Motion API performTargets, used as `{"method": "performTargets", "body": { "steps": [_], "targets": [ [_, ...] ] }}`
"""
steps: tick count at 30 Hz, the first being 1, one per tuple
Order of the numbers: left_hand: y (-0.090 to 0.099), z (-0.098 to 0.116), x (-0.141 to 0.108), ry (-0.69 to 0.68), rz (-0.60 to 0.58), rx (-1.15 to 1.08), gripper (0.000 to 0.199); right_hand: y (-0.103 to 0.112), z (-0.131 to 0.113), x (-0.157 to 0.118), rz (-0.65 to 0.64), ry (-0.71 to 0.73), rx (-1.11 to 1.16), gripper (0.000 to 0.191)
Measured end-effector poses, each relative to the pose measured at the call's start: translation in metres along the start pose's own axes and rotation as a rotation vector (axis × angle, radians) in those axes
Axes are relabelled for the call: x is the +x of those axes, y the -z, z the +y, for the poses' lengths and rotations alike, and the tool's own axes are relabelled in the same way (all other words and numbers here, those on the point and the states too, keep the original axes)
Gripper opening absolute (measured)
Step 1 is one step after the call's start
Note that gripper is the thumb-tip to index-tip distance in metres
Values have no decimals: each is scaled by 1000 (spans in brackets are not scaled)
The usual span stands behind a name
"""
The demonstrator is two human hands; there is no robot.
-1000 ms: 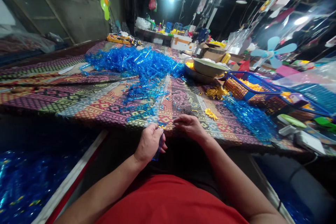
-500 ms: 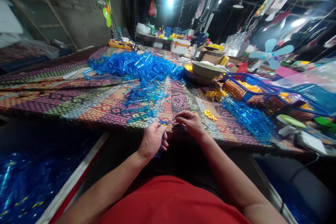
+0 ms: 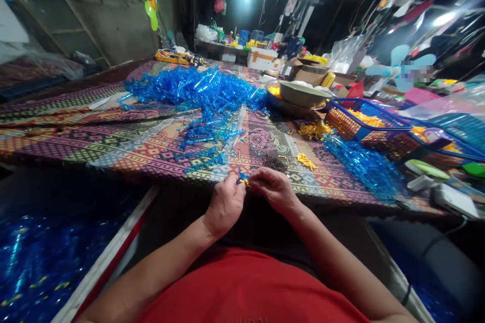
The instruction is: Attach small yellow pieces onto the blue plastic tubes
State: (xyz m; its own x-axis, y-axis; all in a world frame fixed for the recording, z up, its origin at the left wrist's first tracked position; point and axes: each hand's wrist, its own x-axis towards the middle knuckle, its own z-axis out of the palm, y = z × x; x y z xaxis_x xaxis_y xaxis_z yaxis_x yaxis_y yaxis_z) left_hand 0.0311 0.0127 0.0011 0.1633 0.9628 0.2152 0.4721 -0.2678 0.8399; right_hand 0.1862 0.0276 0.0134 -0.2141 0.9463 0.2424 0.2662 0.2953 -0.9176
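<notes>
My left hand (image 3: 225, 204) is closed on a small blue translucent plastic piece (image 3: 241, 176), which shows at the fingertips above the table's front edge. A tiny yellow part (image 3: 245, 181) sits at its end. My right hand (image 3: 275, 189) meets it from the right, thumb and fingers pinched by the yellow part; whatever they hold is too small to make out. Just beyond the right hand lies a heap of small dark bits (image 3: 275, 161). To the right of that are loose yellow pieces (image 3: 306, 161). Farther back spreads a large pile of blue plastic pieces (image 3: 197, 88).
A patterned cloth (image 3: 129, 149) covers the table. On the right are more blue pieces (image 3: 364, 164), a blue basket (image 3: 364, 133) of yellow parts, stacked bowls (image 3: 299, 96) and a pale blue fan (image 3: 399, 68). Blue pieces fill a bin (image 3: 34, 262) at lower left.
My right hand has moved in against the left fingertips, uncovering the dark bits. The blue piece that hung below my left hand no longer shows there. The view has shifted slightly.
</notes>
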Motion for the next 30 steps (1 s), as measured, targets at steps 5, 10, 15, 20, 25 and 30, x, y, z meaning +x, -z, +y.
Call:
{"method": "performTargets", "body": {
  "steps": [5, 10, 15, 20, 25, 30],
  "targets": [
    [-1, -2, -1, -57, 30, 125, 19, -4, -3, -5, 25, 31, -68, 19],
    [-4, -4, -2, -79, 32, 229, 22, -8, -3, -8, 44, 17, -40, 19],
    [-4, -3, -6, -132, -10, 267, 25, -8, 3, -10, 104, 45, -85, 12],
    [-3, -6, -7, -180, -39, 279, 25, -4, 3, -11, 130, 129, -93, 10],
    [-2, -5, -6, -206, -49, 229, 21, -2, -2, -13, 138, 84, -79, 12],
    [0, -1, -8, -176, -71, 143, 17, -6, -2, -15, 136, 47, -85, 13]
  ]
}}
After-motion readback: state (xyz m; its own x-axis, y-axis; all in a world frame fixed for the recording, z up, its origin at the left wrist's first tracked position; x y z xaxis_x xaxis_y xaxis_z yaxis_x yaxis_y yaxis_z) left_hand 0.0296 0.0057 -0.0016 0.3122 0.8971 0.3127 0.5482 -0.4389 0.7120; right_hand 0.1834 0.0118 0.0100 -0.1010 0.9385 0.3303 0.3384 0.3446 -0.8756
